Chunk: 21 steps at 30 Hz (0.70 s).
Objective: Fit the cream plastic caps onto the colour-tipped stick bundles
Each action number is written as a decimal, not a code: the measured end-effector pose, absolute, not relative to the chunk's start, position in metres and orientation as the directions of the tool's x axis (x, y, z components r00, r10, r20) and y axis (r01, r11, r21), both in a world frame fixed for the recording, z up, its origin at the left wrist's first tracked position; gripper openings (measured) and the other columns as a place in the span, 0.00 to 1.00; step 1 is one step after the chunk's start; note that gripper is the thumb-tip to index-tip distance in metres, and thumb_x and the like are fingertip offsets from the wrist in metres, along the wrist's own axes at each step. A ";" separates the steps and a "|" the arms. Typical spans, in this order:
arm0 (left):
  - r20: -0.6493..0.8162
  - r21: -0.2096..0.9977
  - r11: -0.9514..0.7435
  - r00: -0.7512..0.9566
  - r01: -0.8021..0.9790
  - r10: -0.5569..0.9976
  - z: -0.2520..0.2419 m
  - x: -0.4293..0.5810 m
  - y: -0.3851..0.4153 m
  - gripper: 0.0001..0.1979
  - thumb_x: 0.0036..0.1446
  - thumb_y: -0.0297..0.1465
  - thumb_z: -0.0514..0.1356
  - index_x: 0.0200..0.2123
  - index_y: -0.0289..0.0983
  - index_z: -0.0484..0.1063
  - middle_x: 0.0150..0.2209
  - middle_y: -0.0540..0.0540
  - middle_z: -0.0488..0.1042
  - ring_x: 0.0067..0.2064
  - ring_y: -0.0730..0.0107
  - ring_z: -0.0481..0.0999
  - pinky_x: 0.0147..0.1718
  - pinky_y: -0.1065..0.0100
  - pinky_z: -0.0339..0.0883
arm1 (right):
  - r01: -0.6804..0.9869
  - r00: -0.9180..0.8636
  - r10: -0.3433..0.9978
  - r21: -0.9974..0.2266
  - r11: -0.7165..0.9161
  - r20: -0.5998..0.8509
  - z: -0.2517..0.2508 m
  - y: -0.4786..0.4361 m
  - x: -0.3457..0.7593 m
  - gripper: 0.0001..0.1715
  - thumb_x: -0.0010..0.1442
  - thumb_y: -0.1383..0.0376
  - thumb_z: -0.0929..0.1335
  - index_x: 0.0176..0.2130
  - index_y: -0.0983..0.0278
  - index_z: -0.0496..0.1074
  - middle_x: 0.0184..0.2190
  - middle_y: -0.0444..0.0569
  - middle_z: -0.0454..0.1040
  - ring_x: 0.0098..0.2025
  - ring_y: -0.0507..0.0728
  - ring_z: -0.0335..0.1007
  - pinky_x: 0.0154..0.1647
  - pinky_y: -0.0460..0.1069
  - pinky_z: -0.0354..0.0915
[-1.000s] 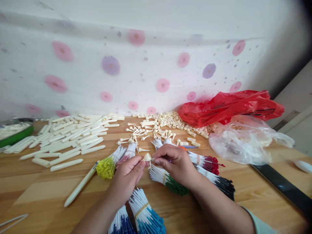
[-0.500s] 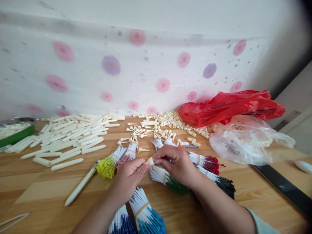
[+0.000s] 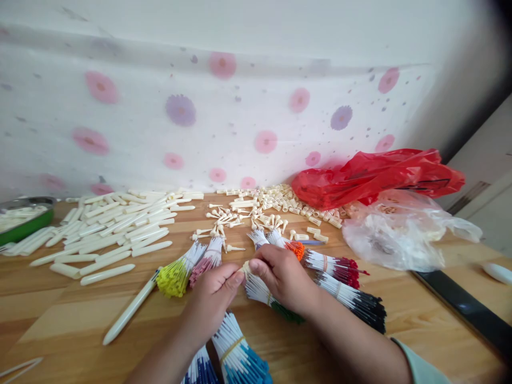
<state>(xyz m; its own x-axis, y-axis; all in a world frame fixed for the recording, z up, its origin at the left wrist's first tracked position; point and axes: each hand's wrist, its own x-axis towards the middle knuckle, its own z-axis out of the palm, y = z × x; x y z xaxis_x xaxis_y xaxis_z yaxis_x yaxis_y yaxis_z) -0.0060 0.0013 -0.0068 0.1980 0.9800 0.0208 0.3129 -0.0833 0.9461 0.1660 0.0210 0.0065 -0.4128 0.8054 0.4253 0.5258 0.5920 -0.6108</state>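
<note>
In front of me both hands meet over a small cream plastic pen part (image 3: 246, 268). My left hand (image 3: 211, 298) is closed, pinching it between thumb and fingers. From the other side my right hand (image 3: 285, 276) grips it, thumb pressed on top; the fingers hide most of it. Rubber-banded pen refills lie around the hands: a yellow bundle (image 3: 172, 274) and a pink bundle (image 3: 206, 261) at left, a light blue bundle (image 3: 240, 349) and a dark blue bundle (image 3: 200, 368) below. Partly under my right hand lies a green bundle (image 3: 260, 288).
White pen barrels (image 3: 116, 218) are heaped at left beside a green tray (image 3: 32, 226). Small cream plungers (image 3: 222, 218) and slotted pieces (image 3: 280, 200) lie behind the hands. A red bag (image 3: 380, 176) and a clear bag (image 3: 394, 234) are at right. A longer pen (image 3: 130, 309) lies at left.
My right hand has rolled over, its thumb now on top of the small part, covering more of it. The orange-tipped refills show more. The view has shifted slightly.
</note>
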 end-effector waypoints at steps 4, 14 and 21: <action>-0.011 0.970 -0.042 0.217 0.239 0.976 -0.008 -0.007 0.001 0.18 0.57 0.42 0.53 0.22 0.37 0.66 0.14 0.57 0.51 0.18 0.77 0.49 0.20 0.72 0.43 | 0.446 -0.455 0.765 -0.626 0.640 0.457 0.007 0.022 0.168 0.12 0.64 0.64 0.59 0.29 0.64 0.63 0.26 0.44 0.65 0.29 0.50 0.61 0.30 0.43 0.58; -0.003 0.951 -0.073 0.246 0.301 0.969 -0.008 -0.007 0.000 0.18 0.57 0.43 0.52 0.22 0.37 0.65 0.15 0.57 0.52 0.19 0.76 0.52 0.19 0.72 0.45 | 0.504 -0.388 0.782 -0.598 0.623 0.488 0.002 0.020 0.164 0.15 0.64 0.62 0.60 0.26 0.64 0.62 0.24 0.44 0.63 0.26 0.50 0.59 0.27 0.44 0.55; 0.011 0.957 -0.076 0.228 0.279 0.974 -0.007 -0.007 0.000 0.16 0.57 0.40 0.54 0.21 0.37 0.65 0.16 0.56 0.52 0.19 0.76 0.51 0.20 0.72 0.45 | 0.476 -0.416 0.783 -0.622 0.621 0.463 0.007 0.019 0.167 0.11 0.62 0.61 0.62 0.30 0.65 0.64 0.27 0.45 0.65 0.29 0.50 0.61 0.29 0.44 0.56</action>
